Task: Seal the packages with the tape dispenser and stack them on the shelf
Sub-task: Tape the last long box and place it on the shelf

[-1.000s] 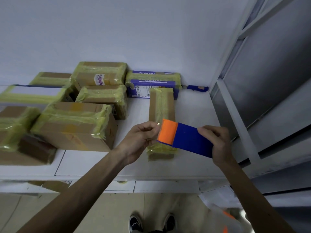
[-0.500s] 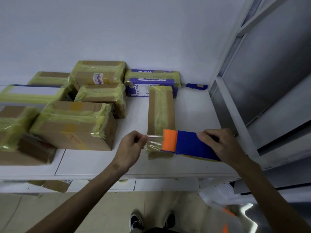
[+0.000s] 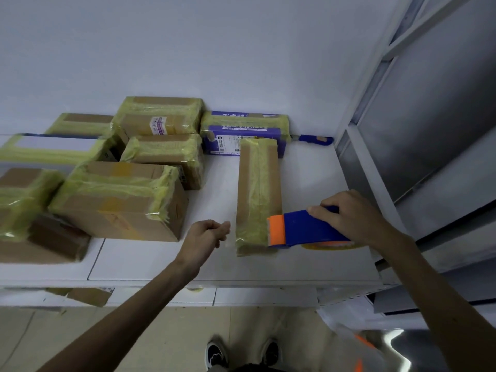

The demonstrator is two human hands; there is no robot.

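Crowding the left half of the white table [image 3: 161, 261] is a cluster of taped boxes: a big carton [image 3: 118, 200] nearest the edge, a smaller one [image 3: 166, 157] behind it, another w/ a label [image 3: 158, 116] at the back by the wall, plus blurred ones at far left. A purple box [image 3: 244, 134] sits against the wall, its front touching the far end of the long box [image 3: 257, 194], which lies lengthwise toward the person, alone in the clear middle of the table, yellowish tape running down its top. A blue-handled tool [image 3: 314, 139] lies by the wall just right of the purple box. Metal shelf [image 3: 418, 130] frame stands at right, close to the table edge

Right hand [image 3: 351, 218] grasps the dispenser [image 3: 308, 228] from above, fingers wrapped over its blue body; its orange end presses on the near right edge of the long box, tape roll [image 3: 328, 245] showing underneath, near or on the table, can't tell which. Left hand [image 3: 206, 237] is just left of the long box's near end, fingers curled w/ thumb pinched to fingertips; a thin clear strip seems to run from it to the box but too faint to be sure, so can't tell if it holds anything

All boxes are closed, contents not visible. Shoes [image 3: 241, 354] and floor show below the table edge
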